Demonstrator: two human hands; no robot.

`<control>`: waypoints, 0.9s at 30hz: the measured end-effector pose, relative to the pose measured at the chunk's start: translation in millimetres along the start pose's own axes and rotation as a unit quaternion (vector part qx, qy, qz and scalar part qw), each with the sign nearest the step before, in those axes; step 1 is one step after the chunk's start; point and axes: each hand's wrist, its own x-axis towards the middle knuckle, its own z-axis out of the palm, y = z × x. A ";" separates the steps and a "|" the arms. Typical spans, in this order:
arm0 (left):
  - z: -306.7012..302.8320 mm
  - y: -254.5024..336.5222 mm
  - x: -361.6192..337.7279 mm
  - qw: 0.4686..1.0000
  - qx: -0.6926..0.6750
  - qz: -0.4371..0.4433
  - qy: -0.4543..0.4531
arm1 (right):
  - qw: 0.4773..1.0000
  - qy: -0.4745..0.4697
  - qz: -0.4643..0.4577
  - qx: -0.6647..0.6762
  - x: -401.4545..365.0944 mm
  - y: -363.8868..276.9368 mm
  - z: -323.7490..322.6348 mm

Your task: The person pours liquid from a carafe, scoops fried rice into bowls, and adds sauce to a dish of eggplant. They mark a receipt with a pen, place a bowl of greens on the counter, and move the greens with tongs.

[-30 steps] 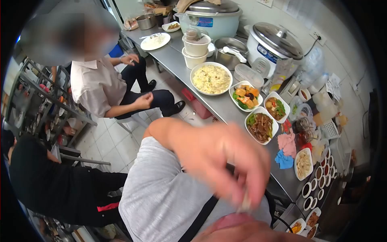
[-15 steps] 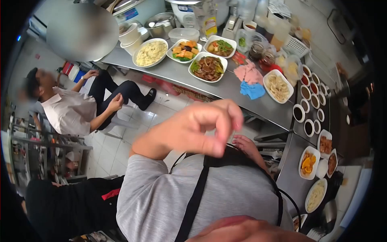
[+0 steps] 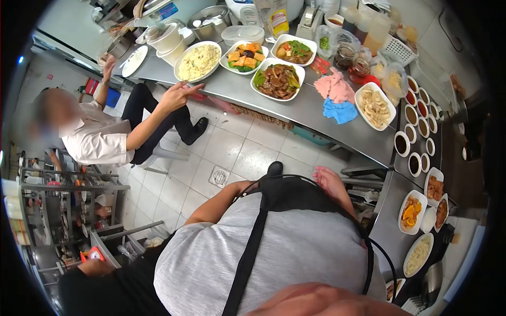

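My left hand is down at the left edge of my black apron, its fingers hidden behind the apron and cord. On the apron's other side, my right hand has its fingers apart and holds nothing. Ahead on the steel table are a bowl of beef with greens, a plate of yellow rice and a dish of pale food. A pink cloth and a blue cloth lie between the dishes.
A seated person in a white shirt raises both hands at the left. A dark-clothed person's hand shows lower left. Sauce cups and plated food line the right-hand counter. A floor drain lies ahead.
My left hand has dropped from in front of my chest to the apron's side. The seated person's hands have risen and spread. The view has shifted slightly.
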 end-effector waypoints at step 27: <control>-260.1 -58.3 -44.5 0.860 -0.101 -0.105 0.490 | 0.978 0.000 0.002 -0.210 111.6 -52.1 54.1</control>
